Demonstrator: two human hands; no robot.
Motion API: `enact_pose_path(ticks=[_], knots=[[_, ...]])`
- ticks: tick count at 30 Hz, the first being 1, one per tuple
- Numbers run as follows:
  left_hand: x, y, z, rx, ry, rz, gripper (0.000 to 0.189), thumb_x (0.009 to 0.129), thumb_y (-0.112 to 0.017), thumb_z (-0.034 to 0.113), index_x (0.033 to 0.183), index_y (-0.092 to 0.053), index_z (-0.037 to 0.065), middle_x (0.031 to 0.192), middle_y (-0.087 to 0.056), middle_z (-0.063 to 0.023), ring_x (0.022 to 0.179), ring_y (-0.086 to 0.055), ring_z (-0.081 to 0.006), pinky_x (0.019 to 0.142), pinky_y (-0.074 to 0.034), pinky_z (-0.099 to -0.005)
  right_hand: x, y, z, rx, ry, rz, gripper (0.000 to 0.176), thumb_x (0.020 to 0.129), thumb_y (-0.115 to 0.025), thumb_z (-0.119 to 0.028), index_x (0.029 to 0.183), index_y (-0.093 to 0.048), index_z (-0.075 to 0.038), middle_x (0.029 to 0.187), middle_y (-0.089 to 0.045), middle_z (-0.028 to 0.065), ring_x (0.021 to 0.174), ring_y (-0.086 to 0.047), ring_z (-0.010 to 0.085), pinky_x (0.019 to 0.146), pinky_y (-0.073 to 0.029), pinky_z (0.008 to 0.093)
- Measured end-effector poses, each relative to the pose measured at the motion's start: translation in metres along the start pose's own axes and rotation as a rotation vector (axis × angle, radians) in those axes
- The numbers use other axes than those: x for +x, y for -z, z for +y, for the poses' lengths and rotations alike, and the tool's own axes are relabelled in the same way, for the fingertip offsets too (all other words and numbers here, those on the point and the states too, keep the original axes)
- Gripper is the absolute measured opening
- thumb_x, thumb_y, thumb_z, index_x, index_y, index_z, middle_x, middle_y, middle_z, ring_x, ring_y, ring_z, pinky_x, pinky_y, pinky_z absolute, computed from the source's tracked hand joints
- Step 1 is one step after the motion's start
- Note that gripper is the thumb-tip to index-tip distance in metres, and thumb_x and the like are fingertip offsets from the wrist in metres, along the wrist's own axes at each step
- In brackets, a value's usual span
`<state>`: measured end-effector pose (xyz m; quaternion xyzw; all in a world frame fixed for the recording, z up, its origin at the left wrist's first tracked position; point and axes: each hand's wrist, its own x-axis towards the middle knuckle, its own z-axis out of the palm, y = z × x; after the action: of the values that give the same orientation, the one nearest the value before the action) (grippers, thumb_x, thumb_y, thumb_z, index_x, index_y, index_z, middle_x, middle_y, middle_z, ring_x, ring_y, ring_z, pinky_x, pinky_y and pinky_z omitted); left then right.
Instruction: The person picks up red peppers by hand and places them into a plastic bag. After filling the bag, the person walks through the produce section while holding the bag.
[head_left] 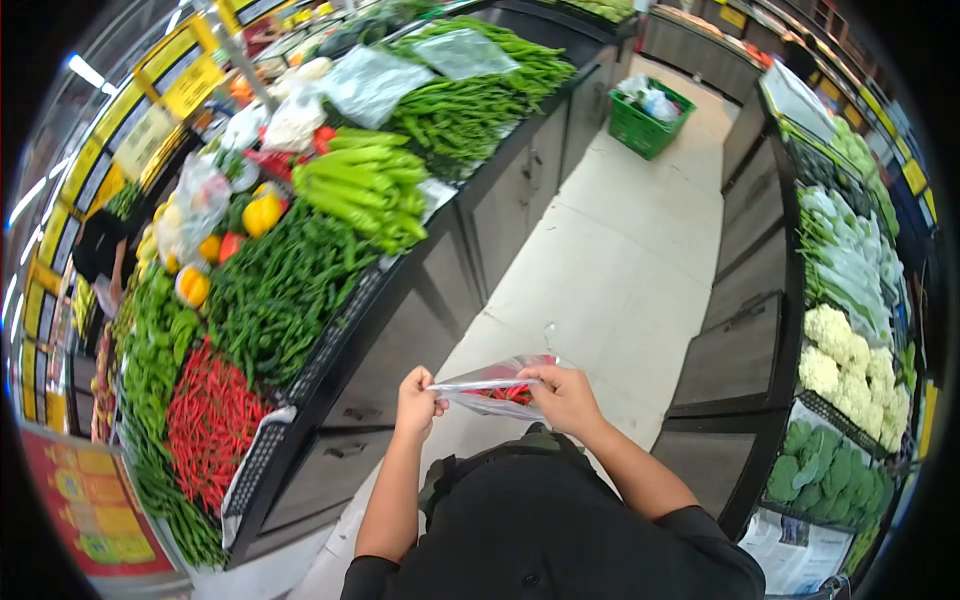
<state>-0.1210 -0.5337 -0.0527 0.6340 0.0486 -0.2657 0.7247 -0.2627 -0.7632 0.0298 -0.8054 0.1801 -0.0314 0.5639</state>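
A clear plastic bag (pixel 487 386) with red chili peppers (pixel 512 394) inside is stretched between my two hands, in front of my body. My left hand (pixel 417 402) is closed, pinching one end of the bag's edge. At the other end, my right hand (pixel 563 398) grips the bag with its fingers bent round the plastic. The bag's mouth looks pulled out flat between them. To the left, a heap of loose red chili peppers (pixel 215 425) lies on the vegetable stand, apart from both hands.
Green chilies (pixel 285 290), celery (pixel 365 185) and yellow bell peppers (pixel 263 213) fill the left stand (pixel 400 320). A green basket (pixel 648 125) holding bags stands on the aisle floor (pixel 610 240) ahead. Cauliflower (pixel 850 375) and leafy greens (pixel 830 468) line the right stand. Another person (pixel 100 245) is at far left.
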Motion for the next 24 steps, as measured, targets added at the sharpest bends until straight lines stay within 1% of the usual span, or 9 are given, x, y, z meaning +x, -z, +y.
enact_pose_path(ticks=[3,5,6,9,10,14,18,20,24], knots=[[0.010,-0.069,0.017,-0.021,-0.011,-0.117,0.030,0.073,-0.046,-0.017,0.072,-0.038,0.012,0.065,-0.041,-0.0005,0.045,-0.050,-0.0121,0.038,-0.035,-0.0266,0.025,0.036,0.051,0.374,-0.004,0.193,0.024,0.094,-0.056,-0.004,0.112,-0.072,-0.001,0.073,-0.062,-0.0043,0.063,-0.052,0.0032,0.058,-0.043,0.0231],[0.014,-0.111,0.016,0.228,-0.112,-0.260,0.030,0.074,-0.047,-0.017,0.071,-0.039,0.011,0.067,-0.043,0.0009,0.043,-0.045,-0.0099,0.038,-0.033,-0.0270,0.033,0.070,0.074,0.440,-0.054,0.277,0.023,0.095,-0.056,-0.007,0.111,-0.071,0.000,0.076,-0.062,-0.0037,0.066,-0.052,0.0038,0.060,-0.043,0.0239],[0.011,-0.131,0.024,0.406,-0.146,-0.327,0.024,0.072,-0.050,-0.015,0.071,-0.040,0.007,0.067,-0.047,-0.0047,0.046,-0.047,-0.0189,0.044,-0.036,-0.0332,0.036,0.085,0.084,0.474,-0.079,0.321,0.023,0.096,-0.057,-0.009,0.111,-0.071,0.001,0.078,-0.063,-0.0034,0.068,-0.052,0.0041,0.061,-0.043,0.0243],[0.031,-0.165,0.045,0.921,-0.737,-0.328,0.016,0.073,-0.052,-0.012,0.080,-0.051,0.002,0.073,-0.053,-0.0159,0.064,-0.056,-0.0367,0.059,-0.045,-0.0437,0.039,0.116,0.112,0.388,-0.087,0.536,0.021,0.094,-0.057,-0.007,0.106,-0.072,0.000,0.071,-0.063,-0.0006,0.063,-0.052,0.0045,0.058,-0.044,0.0254],[0.043,-0.170,0.049,0.966,-0.638,-0.340,0.012,0.073,-0.054,-0.008,0.082,-0.052,0.001,0.080,-0.053,-0.0213,0.079,-0.054,-0.0459,0.070,-0.045,-0.0502,0.038,0.124,0.106,0.294,-0.103,0.558,0.019,0.094,-0.058,-0.007,0.104,-0.073,-0.001,0.068,-0.061,0.0001,0.062,-0.052,0.0045,0.057,-0.044,0.0257],[0.103,-0.198,0.044,1.156,-0.568,-0.399,0.011,0.073,-0.055,-0.004,0.081,-0.052,0.003,0.082,-0.055,-0.0212,0.081,-0.057,-0.0472,0.070,-0.045,-0.0533,0.057,0.140,0.079,0.031,-0.031,0.675,0.016,0.091,-0.059,-0.004,0.096,-0.074,-0.003,0.059,-0.054,0.0023,0.057,-0.049,0.0043,0.053,-0.043,0.0266],[0.172,-0.241,0.048,1.247,-0.550,-0.515,0.008,0.078,-0.053,0.003,0.086,-0.054,0.004,0.086,-0.059,-0.0210,0.083,-0.060,-0.0464,0.072,-0.048,-0.0526,0.097,0.172,0.080,-0.063,0.059,0.782,0.016,0.090,-0.058,-0.002,0.095,-0.073,-0.003,0.059,-0.053,0.0011,0.057,-0.047,0.0037,0.053,-0.041,0.0256],[0.204,-0.266,0.059,1.336,-0.469,-0.595,0.010,0.081,-0.052,0.006,0.090,-0.055,0.005,0.088,-0.064,-0.0216,0.084,-0.062,-0.0465,0.074,-0.050,-0.0518,0.121,0.192,0.078,0.038,-0.036,0.792,0.016,0.090,-0.058,-0.002,0.095,-0.073,-0.003,0.060,-0.053,-0.0006,0.057,-0.048,0.0032,0.053,-0.041,0.0248],[0.269,-0.310,0.075,1.079,-0.053,-0.853,0.022,0.086,-0.045,0.005,0.103,-0.058,0.004,0.087,-0.069,-0.0227,0.074,-0.069,-0.0364,0.067,-0.054,-0.0456,0.171,0.237,0.053,0.155,-0.111,0.786,0.016,0.092,-0.057,-0.002,0.098,-0.072,-0.002,0.065,-0.056,-0.0052,0.060,-0.048,0.0016,0.054,-0.040,0.0229]])
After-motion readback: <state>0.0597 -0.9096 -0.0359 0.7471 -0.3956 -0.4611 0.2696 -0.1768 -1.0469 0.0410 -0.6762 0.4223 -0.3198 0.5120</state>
